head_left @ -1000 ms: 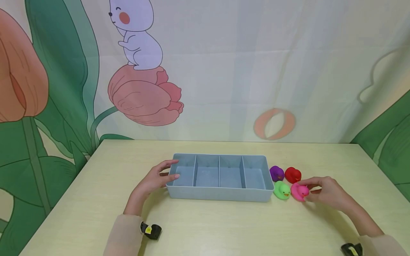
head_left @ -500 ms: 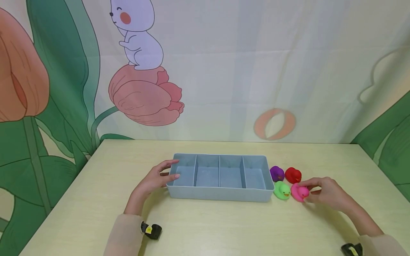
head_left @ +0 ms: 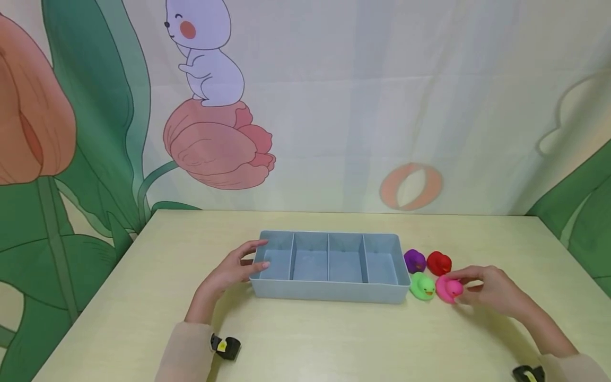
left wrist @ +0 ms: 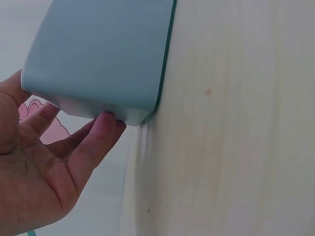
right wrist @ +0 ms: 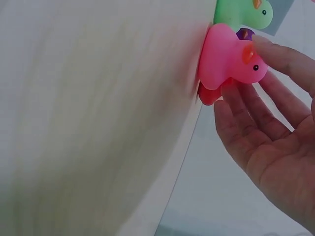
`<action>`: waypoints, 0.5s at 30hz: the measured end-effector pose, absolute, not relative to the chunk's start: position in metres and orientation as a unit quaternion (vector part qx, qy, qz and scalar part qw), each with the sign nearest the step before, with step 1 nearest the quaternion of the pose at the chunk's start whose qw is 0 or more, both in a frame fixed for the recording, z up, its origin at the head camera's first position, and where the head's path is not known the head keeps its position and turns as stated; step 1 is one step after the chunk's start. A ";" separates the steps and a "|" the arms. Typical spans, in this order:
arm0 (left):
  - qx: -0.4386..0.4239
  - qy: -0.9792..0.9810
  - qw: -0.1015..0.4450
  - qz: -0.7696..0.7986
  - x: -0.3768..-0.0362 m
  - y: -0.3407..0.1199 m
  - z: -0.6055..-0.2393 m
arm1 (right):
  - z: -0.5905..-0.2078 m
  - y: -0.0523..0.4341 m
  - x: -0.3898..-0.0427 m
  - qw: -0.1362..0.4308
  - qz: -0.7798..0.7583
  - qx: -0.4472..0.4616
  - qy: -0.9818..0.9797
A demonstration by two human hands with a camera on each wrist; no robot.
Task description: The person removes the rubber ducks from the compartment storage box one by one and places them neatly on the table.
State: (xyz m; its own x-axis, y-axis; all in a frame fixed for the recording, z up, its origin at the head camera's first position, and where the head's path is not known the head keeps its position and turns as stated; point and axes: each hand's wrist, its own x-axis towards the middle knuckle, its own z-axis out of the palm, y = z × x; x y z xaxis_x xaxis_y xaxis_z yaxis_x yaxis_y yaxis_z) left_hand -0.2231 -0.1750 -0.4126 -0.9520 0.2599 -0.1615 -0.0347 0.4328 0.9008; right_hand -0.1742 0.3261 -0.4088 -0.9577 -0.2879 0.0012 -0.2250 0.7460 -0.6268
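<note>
A grey-blue tray (head_left: 329, 292) with side-by-side compartments sits on the table. My left hand (head_left: 231, 270) grips its left end, thumb and a finger reaching over the rim; in the left wrist view other fingers (left wrist: 91, 147) lie against the end wall. Right of the tray, a pink rubber duck (head_left: 448, 289) stands between the thumb and fingers of my right hand (head_left: 496, 291). The right wrist view has the thumb at the pink duck's head and the fingers behind. Close around it are a green duck (head_left: 422, 286), a purple duck (head_left: 415, 261) and a red duck (head_left: 439, 263).
The pale wooden table (head_left: 305, 339) ends at a patterned curtain (head_left: 324, 106) behind it. A small black device (head_left: 226, 347) is strapped at my left sleeve, another (head_left: 529, 373) at my right.
The head view has shifted very slightly. Both hands, the tray and the ducks keep their places relative to each other.
</note>
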 end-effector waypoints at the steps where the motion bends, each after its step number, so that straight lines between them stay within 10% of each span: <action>1: 0.068 0.836 0.139 0.527 -0.223 -0.175 -0.412 | -0.408 0.326 -0.174 0.043 -0.331 -0.140 0.932; 15: 0.104 0.857 0.082 0.498 -0.210 -0.173 -0.405 | -0.393 0.313 -0.170 -0.008 -0.312 -0.137 0.940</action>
State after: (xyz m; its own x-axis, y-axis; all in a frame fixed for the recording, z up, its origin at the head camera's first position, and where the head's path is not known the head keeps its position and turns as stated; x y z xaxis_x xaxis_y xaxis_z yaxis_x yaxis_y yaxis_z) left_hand -0.2096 -0.1735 -0.4050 -0.9646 0.2610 -0.0374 0.0968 0.4826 0.8705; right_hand -0.1698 0.3133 -0.3930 -0.9623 -0.2526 0.1012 -0.2631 0.7683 -0.5836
